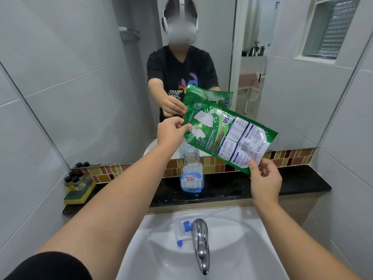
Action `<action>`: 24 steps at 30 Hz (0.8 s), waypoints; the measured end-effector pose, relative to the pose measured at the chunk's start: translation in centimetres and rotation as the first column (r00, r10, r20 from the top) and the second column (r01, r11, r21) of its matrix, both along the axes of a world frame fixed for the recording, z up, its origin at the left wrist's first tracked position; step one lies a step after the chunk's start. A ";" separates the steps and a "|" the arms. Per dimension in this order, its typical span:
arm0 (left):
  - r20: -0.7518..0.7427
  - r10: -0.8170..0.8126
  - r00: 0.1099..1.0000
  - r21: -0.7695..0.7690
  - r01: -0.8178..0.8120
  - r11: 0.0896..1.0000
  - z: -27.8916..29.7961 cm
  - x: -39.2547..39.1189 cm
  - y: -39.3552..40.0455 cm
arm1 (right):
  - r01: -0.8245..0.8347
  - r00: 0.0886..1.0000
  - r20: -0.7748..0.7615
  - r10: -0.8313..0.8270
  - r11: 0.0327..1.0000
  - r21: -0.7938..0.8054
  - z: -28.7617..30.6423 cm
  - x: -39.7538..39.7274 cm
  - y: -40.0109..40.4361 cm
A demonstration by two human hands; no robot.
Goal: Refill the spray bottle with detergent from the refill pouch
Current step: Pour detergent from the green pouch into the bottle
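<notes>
A green refill pouch (228, 136) hangs tilted above the black ledge, its upper left corner lowered toward the open neck of the clear spray bottle (191, 174). My left hand (171, 130) pinches that upper left corner. My right hand (264, 178) holds the pouch's bottom edge, raised at the right. The bottle stands upright on the ledge with a blue "King's Stella" label and its cap off. Its white and blue spray head (182, 231) lies in the sink beside the tap. I cannot tell whether liquid is flowing.
A chrome tap (200, 243) rises over the white sink (238, 235) in front. On the black ledge (298, 182), at the left, a yellow-green sponge (79, 194) carries small dark-capped bottles (73, 179). A large mirror (101, 77) behind reflects a person and the pouch.
</notes>
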State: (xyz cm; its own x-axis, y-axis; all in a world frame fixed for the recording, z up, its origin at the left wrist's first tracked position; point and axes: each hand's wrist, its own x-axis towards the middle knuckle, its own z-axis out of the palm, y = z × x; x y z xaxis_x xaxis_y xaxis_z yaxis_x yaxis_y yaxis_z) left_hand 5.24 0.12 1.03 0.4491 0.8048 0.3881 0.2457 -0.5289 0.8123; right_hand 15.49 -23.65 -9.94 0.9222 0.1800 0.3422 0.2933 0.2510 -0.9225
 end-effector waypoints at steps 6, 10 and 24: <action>-0.044 -0.031 0.999 0.040 0.033 0.999 0.7 0.0 -1.0 | 0.016 0.999 -0.041 -0.016 1.000 -0.023 0.3 -0.7 -1.1; -0.095 -0.013 0.995 0.068 0.020 0.997 0.8 0.3 -1.1 | 0.013 0.999 -0.051 -0.015 1.000 -0.029 0.5 -1.2 -1.4; -0.326 0.017 0.945 0.230 0.061 0.971 2.2 -0.6 -1.1 | -0.138 0.949 -0.306 0.076 0.973 -0.186 -0.5 -1.9 -1.2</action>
State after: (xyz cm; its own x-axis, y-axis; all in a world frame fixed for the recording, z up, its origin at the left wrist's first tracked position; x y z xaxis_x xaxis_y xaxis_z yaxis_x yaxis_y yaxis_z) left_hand 4.65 -1.02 3.22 0.5985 0.6972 0.3946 0.4603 -0.7024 0.5429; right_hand 13.60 -24.80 -10.41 0.9473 0.3202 0.0035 -0.0182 0.0646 -0.9977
